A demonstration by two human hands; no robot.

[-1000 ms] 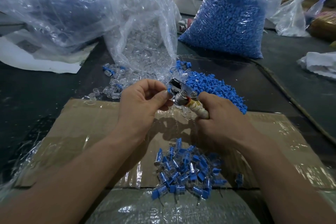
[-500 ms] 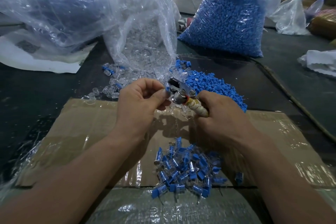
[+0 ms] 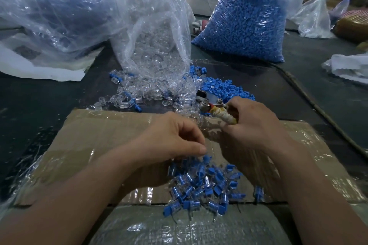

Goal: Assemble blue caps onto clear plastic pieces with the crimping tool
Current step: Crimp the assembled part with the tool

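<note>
My right hand [image 3: 254, 125] is closed around the tape-wrapped handle of the metal crimping tool [image 3: 208, 103], whose head points up and left toward the loose parts. My left hand [image 3: 175, 137] is lowered over the pile of assembled blue-capped clear pieces [image 3: 203, 187] on the cardboard. Its fingertips pinch together, and one capped piece [image 3: 206, 158] hangs right at them. Loose clear pieces [image 3: 143, 93] and a heap of loose blue caps [image 3: 223, 87] lie just beyond the tool.
Taped cardboard [image 3: 99, 135] covers the near table. Behind stand an open bag of clear pieces [image 3: 155, 42], a full bag of blue caps [image 3: 245, 26] and a large crumpled bag [image 3: 59, 6]. A cable [image 3: 318, 109] runs along the right; white plastic [image 3: 350, 65] lies far right.
My left hand has left the tool head and dropped toward me to the assembled pile, carrying a capped piece. The right hand and tool have shifted slightly right.
</note>
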